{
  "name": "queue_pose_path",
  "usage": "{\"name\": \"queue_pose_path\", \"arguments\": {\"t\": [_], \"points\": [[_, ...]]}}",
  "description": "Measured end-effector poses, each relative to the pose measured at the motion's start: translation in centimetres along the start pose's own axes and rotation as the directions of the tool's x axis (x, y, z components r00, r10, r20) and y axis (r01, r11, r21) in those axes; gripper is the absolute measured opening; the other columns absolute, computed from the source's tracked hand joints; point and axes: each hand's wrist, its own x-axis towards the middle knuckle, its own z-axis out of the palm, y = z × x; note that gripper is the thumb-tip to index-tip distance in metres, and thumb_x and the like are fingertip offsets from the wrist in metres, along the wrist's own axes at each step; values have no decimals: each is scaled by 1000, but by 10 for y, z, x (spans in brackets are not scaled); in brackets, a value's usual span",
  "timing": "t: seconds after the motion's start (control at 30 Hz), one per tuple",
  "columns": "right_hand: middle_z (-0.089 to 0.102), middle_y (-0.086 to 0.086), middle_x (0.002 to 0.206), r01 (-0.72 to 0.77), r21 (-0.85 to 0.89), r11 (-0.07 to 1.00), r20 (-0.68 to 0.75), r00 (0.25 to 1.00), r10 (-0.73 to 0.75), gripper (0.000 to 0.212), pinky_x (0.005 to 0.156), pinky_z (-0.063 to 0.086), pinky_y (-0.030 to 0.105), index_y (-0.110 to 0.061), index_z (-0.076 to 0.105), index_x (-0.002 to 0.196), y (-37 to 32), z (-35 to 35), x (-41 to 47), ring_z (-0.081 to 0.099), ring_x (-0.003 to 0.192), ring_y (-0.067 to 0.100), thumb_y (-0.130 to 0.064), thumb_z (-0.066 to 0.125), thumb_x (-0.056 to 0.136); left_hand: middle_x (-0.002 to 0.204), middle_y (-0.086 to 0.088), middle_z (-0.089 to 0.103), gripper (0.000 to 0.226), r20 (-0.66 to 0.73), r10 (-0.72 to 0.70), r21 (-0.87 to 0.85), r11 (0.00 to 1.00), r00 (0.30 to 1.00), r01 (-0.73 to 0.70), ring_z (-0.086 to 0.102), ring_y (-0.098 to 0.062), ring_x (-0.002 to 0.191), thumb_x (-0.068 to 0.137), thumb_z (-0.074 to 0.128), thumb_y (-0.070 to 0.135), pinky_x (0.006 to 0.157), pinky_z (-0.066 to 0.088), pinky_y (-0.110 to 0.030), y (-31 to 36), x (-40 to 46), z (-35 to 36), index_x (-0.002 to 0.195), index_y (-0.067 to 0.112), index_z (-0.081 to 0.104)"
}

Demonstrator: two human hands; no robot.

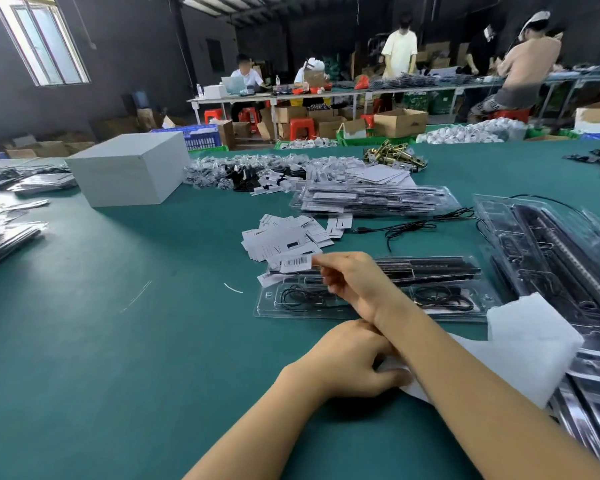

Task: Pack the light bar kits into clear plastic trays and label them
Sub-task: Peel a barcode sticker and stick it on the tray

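While right hand (352, 282) pinches barcode label (294, 263) over packed tray (371, 292), left hand (354, 358) grips white sheet (520, 344).

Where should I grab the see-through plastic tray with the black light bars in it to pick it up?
Take the clear plastic tray by its flat rim on the two long sides, one hand near and one far. It lies flat on the green table, long and thin, so a grip at one end would probably let it bend. The right hand with the white barcode label is above it now.
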Motion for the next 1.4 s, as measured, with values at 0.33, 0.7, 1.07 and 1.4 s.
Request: {"name": "queue_pose_path", "arguments": {"t": [0.33, 0.7, 1.07, 1.4], "points": [[56, 5, 62, -85, 270, 959, 115, 992, 56, 15, 42, 35, 18, 5, 67, 90, 19, -14, 1, 49, 53, 10, -7, 58, 89, 54, 3, 62, 19, -127, -544, -710, 634, 829, 307, 52, -8, 51, 74, 59, 17, 52, 42, -19, -42, -17, -63, 58, 18, 69], [61, 6, 67, -24, 207, 978, 141, 990, -5, 16, 46, 41, 18, 6, 67, 94, 24, -14, 1, 54, 57, 10, -6, 57, 92, 70, 5, 66, 3, -337, -805, -745, 545, 489, 384, 55, -3, 62, 84, 72, 15, 57, 42, -7, -90, -29, -66, 83, 15, 70], [64, -5, 66, 224, -244, 943, 54, 974, -218, 15, 50, 47, 18, -15, 69, 82, 27, -8, -1, 59, 56, 7, -25, 64, 91, 72, 2, 55, 9, -281, -766, -683, 582, 578, 441, 46, -9, 64, 92, 61, 11, 53, 35, -10, -87, -24, -64, 83, 12, 59], [66, -16, 83, 333, -669, 665, -13, 889, -458, 35, 86, 49, 37, -26, 60, 111, 32, -10, -4, 58, 96, 14, -39, 72, 81, 67, -1, 45, 10, -215, -721, -597, 631, 659, 496, 34, -5, 49, 92, 57, 9, 45, 29, -11, -89, -28, -66, 83, 12, 54]]}}
